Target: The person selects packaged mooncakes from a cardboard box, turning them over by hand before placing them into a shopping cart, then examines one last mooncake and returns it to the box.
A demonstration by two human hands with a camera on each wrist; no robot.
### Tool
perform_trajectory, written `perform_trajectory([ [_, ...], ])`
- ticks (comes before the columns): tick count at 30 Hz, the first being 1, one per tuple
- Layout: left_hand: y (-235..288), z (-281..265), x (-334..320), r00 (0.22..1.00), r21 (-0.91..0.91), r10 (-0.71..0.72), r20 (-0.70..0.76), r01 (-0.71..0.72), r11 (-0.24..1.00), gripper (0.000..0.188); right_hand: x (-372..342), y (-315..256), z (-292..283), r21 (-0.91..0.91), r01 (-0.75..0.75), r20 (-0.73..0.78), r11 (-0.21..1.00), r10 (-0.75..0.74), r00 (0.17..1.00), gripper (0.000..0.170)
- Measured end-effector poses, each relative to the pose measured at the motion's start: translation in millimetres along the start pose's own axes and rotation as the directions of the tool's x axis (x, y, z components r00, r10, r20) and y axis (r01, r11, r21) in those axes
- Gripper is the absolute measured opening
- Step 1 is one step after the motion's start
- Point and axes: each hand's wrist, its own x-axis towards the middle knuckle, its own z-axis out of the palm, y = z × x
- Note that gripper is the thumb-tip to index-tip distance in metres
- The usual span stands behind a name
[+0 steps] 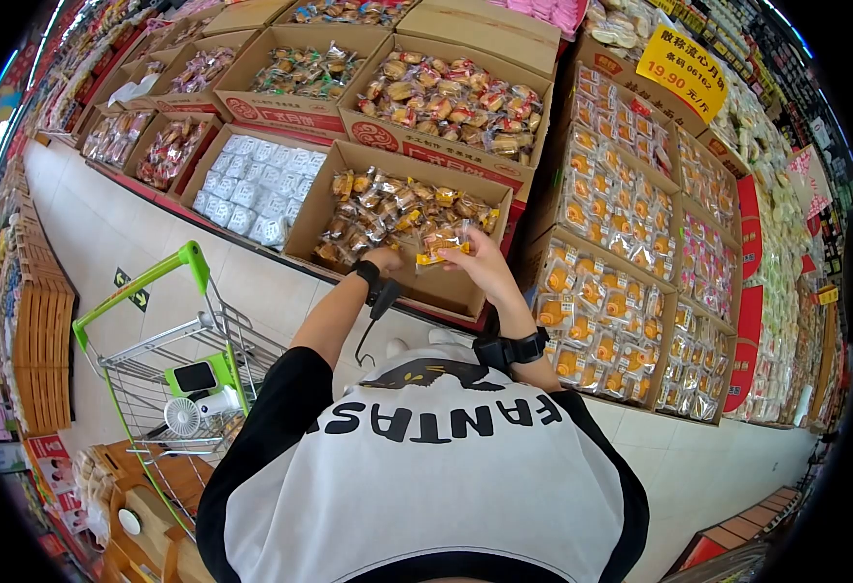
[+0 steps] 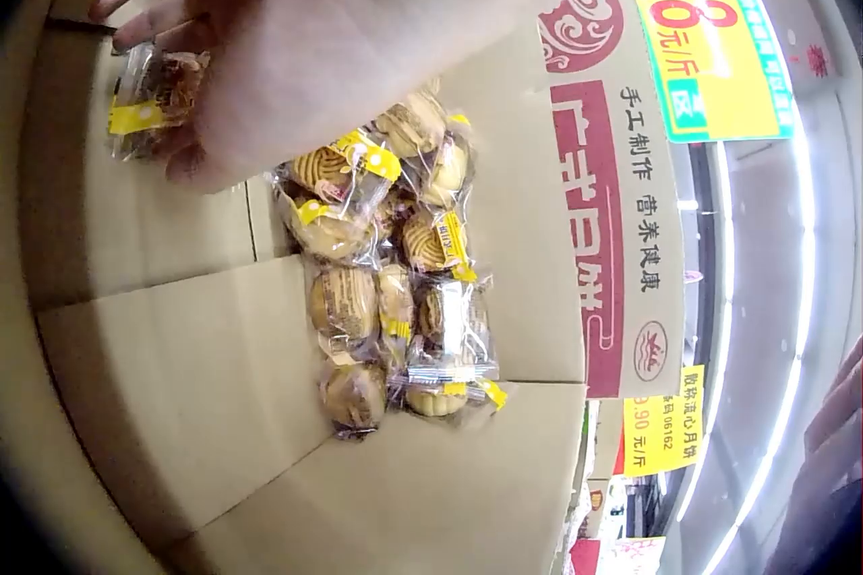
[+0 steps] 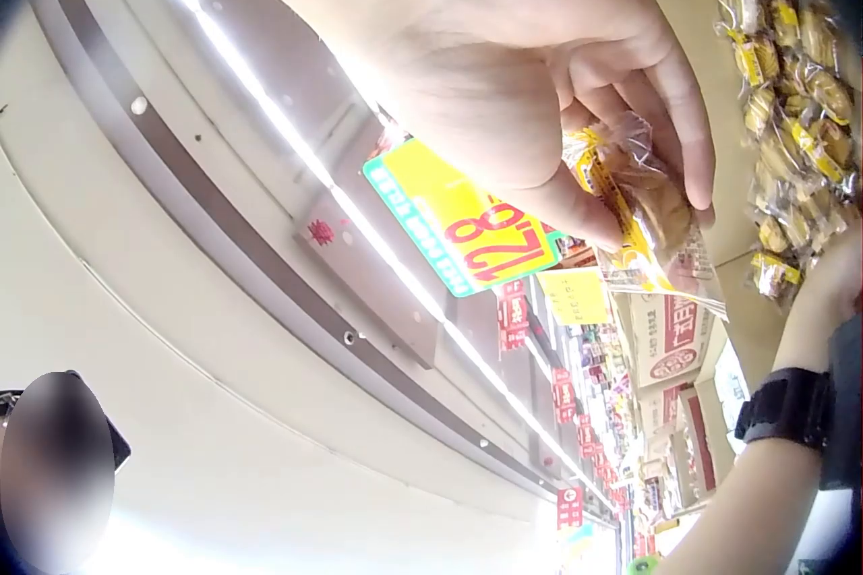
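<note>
An open cardboard box (image 1: 300, 228) holds wrapped mooncakes with yellow-marked wrappers (image 1: 402, 199). Above its near right part, my right hand (image 1: 480, 260) pinches one wrapped mooncake (image 1: 443, 243); the right wrist view shows thumb and fingers round this mooncake (image 3: 654, 204). At the box's near side, my left hand (image 1: 383, 258) reaches in, lower than the right one. In the left wrist view the fingers of my left hand (image 2: 304, 56) curl round a wrapped mooncake (image 2: 151, 101), beside the heap of mooncakes (image 2: 391, 265) on the box's bottom.
White-wrapped packs (image 1: 251, 185) fill the box on the left. Behind stands a larger box of mooncakes (image 1: 451, 97). Trays of orange-coloured packs (image 1: 601, 311) are stacked on the right, under a yellow price sign (image 1: 681, 73). A shopping cart (image 1: 169, 360) is at the left.
</note>
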Motion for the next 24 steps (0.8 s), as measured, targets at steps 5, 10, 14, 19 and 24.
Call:
perform_trajectory([
  [5,1.6,0.4,-4.1,0.997,0.024,0.081,-0.002,-0.081,0.996,0.036,0.9,4.2,0.2,-0.035,-0.008,-0.011,0.999,0.008,1.0,0.034],
  [10,10.2,-8.3,-18.6,0.997,0.101,0.064,0.049,-0.069,0.992,0.036,1.5,7.6,0.0,-0.039,-0.002,-0.009,0.999,0.001,1.0,0.034],
  [14,4.7,-0.9,-6.7,0.999,0.029,-0.002,0.049,0.001,1.0,0.035,2.0,6.9,0.4,-0.054,-0.003,-0.004,0.999,0.003,1.0,0.036],
  [19,26.6,-30.6,-58.4,0.99,-0.114,-0.07,0.119,0.084,0.99,0.039,3.1,6.7,-0.2,-0.056,-0.024,0.022,0.998,0.025,0.999,0.029],
  [24,20.0,-34.2,-49.4,0.997,-0.155,0.065,0.049,-0.057,0.986,0.043,3.8,7.0,-0.5,-0.063,-0.042,0.015,0.997,0.043,0.999,0.03],
])
